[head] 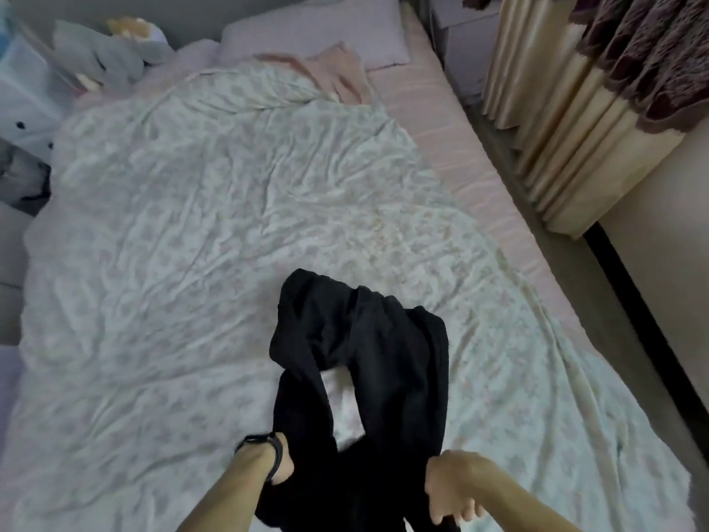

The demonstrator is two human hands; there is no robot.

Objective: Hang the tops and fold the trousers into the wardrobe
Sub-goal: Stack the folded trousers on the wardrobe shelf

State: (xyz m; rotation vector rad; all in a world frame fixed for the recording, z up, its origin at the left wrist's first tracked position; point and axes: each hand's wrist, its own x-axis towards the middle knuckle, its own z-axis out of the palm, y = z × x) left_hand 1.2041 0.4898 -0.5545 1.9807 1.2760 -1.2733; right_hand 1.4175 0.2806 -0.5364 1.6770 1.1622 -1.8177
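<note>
A pair of black trousers (387, 359) hangs and drapes over the near end of the bed, its far part crumpled on the floral quilt (199, 232). My left hand (284, 468) is mostly hidden behind the black cloth; only the wrist with a dark band shows, so its grip cannot be made out. My right hand (450, 489) has curled fingers that grip the right edge of the trousers near the bottom of the view.
A pink mattress (475, 159) with a pillow (314, 28) lies under the quilt. Cream and maroon curtains (583, 90) hang at the right, above a strip of floor. Grey and white clothes (96, 59) pile up at the far left.
</note>
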